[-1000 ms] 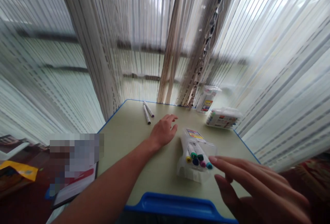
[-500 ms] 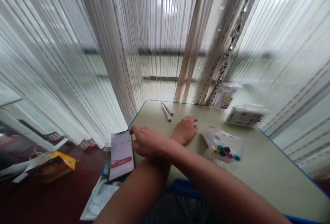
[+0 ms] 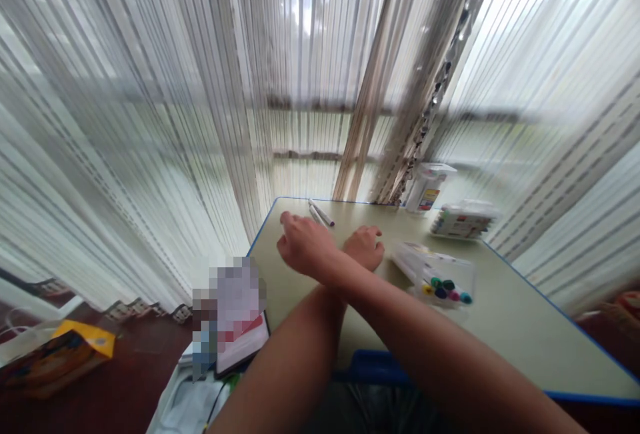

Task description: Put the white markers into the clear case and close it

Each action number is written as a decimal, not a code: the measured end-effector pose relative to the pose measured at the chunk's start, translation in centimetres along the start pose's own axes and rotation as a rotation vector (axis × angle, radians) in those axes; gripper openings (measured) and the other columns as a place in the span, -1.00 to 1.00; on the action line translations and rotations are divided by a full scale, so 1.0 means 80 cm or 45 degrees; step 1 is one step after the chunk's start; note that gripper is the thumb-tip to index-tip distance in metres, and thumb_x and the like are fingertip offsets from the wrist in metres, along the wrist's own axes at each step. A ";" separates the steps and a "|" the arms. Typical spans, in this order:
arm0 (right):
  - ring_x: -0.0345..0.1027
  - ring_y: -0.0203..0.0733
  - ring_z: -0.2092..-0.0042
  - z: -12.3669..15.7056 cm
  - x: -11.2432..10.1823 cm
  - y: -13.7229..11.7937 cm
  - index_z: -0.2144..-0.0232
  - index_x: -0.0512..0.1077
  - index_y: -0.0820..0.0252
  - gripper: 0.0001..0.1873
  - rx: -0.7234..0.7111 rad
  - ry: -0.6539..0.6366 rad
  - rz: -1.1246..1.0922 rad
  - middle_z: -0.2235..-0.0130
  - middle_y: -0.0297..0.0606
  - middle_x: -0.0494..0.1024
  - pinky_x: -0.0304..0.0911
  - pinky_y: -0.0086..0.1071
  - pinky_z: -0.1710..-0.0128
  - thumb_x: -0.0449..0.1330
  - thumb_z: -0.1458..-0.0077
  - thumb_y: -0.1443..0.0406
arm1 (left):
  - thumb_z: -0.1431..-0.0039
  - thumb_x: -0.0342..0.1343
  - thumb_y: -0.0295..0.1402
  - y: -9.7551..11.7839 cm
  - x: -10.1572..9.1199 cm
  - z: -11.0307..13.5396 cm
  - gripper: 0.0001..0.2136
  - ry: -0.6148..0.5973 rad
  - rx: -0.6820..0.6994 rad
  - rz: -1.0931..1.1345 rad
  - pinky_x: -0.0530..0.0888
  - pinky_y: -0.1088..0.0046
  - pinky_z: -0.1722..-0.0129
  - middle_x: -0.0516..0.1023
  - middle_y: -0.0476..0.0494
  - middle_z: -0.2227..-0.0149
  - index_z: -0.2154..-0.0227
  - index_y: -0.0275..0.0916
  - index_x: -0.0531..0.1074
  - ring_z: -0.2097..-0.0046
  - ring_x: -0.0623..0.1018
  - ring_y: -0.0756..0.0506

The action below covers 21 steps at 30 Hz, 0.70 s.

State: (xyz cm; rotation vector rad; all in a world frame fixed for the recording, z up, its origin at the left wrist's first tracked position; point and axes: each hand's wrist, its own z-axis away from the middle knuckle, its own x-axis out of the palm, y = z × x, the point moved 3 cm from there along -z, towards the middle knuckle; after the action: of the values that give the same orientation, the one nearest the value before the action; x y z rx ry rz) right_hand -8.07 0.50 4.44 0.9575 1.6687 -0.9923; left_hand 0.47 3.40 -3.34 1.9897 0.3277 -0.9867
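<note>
- Right hand (image 3: 306, 244), crossed above our left hand's wrist: fingers half-curled, thumb apart, no hold visible.
- Left hand (image 3: 363, 247): loosely curled over the pale-green, blue-edged bench (image 3: 500, 327), seemingly empty.
- Two slim white markers (image 3: 323, 213): just beyond our right hand, one partly hidden.
- Clear plastic box of colour-tipped markers (image 3: 465, 271): right of our left hand.
- Step, we judge: reaching; grasping would need finer alignment.
- Change: our right hand has left the dark-rimmed phone (image 3: 245, 347).

The right hand (image 3: 306, 242) has left the lit screen (image 3: 246, 349) and come beside the loose markers (image 3: 322, 213), partly hiding one.
</note>
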 end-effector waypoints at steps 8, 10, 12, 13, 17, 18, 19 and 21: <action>0.53 0.09 0.06 -0.024 0.022 0.068 0.14 0.56 0.34 -0.69 0.538 -0.143 0.146 0.12 0.14 0.61 0.42 -0.13 0.16 0.07 -0.17 0.51 | -0.15 0.07 -0.44 0.000 0.005 -0.008 -0.73 0.019 -0.084 -0.033 0.45 0.36 0.03 0.58 -0.20 0.14 0.09 -0.25 0.51 0.09 0.55 -0.12; 0.54 0.04 0.06 -0.025 0.027 0.076 0.11 0.56 0.31 -0.66 0.570 -0.132 0.122 0.11 0.13 0.61 0.43 -0.17 0.18 0.03 -0.21 0.52 | -0.13 0.08 -0.46 -0.002 0.007 -0.010 -0.73 0.015 -0.071 -0.033 0.44 0.38 0.02 0.59 -0.18 0.16 0.10 -0.27 0.52 0.11 0.55 -0.10; 0.55 0.00 0.07 -0.025 0.030 0.082 0.10 0.56 0.29 -0.64 0.590 -0.115 0.095 0.10 0.13 0.61 0.44 -0.22 0.19 0.00 -0.24 0.52 | -0.12 0.10 -0.46 -0.004 0.008 -0.010 -0.74 0.009 -0.059 -0.028 0.44 0.38 0.02 0.59 -0.17 0.17 0.12 -0.27 0.52 0.14 0.56 -0.09; 0.56 -0.02 0.08 -0.026 0.029 0.084 0.09 0.56 0.28 -0.63 0.594 -0.106 0.081 0.11 0.13 0.61 0.44 -0.23 0.19 0.00 -0.24 0.52 | -0.12 0.11 -0.47 -0.004 0.007 -0.010 -0.74 0.009 -0.057 -0.023 0.45 0.38 0.03 0.59 -0.17 0.17 0.12 -0.27 0.52 0.16 0.56 -0.09; 0.56 0.00 0.07 -0.025 0.019 0.076 0.10 0.56 0.31 -0.65 0.550 -0.074 0.012 0.13 0.11 0.63 0.44 -0.25 0.20 0.02 -0.23 0.52 | -0.14 0.09 -0.49 0.000 0.000 -0.006 -0.75 0.024 -0.068 0.011 0.45 0.35 0.04 0.59 -0.20 0.16 0.12 -0.28 0.51 0.17 0.56 -0.09; 0.55 0.01 0.06 -0.024 0.013 0.070 0.11 0.57 0.33 -0.66 0.522 -0.061 -0.006 0.14 0.12 0.63 0.44 -0.25 0.20 0.02 -0.22 0.51 | -0.14 0.09 -0.49 0.001 -0.002 -0.005 -0.75 0.022 -0.069 0.025 0.45 0.34 0.04 0.59 -0.19 0.17 0.12 -0.28 0.51 0.17 0.56 -0.09; 0.55 0.02 0.06 -0.021 0.006 0.063 0.13 0.57 0.34 -0.67 0.485 -0.047 -0.024 0.14 0.12 0.63 0.44 -0.25 0.20 0.03 -0.21 0.50 | -0.14 0.09 -0.49 0.001 -0.004 -0.005 -0.75 0.020 -0.071 0.042 0.46 0.33 0.04 0.59 -0.19 0.18 0.12 -0.27 0.51 0.16 0.56 -0.10; 0.56 0.03 0.08 -0.012 -0.013 0.047 0.15 0.58 0.31 -0.72 0.390 -0.005 -0.060 0.17 0.10 0.63 0.43 -0.27 0.22 0.10 -0.17 0.47 | -0.14 0.11 -0.49 0.000 -0.004 -0.005 -0.77 0.013 -0.074 0.085 0.45 0.28 0.02 0.58 -0.20 0.19 0.13 -0.28 0.51 0.15 0.56 -0.12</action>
State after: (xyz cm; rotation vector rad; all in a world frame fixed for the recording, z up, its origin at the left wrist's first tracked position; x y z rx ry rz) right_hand -4.71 2.61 4.96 1.1168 1.5691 -1.3067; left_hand 0.47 3.79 -2.93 1.9415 0.2909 -0.9154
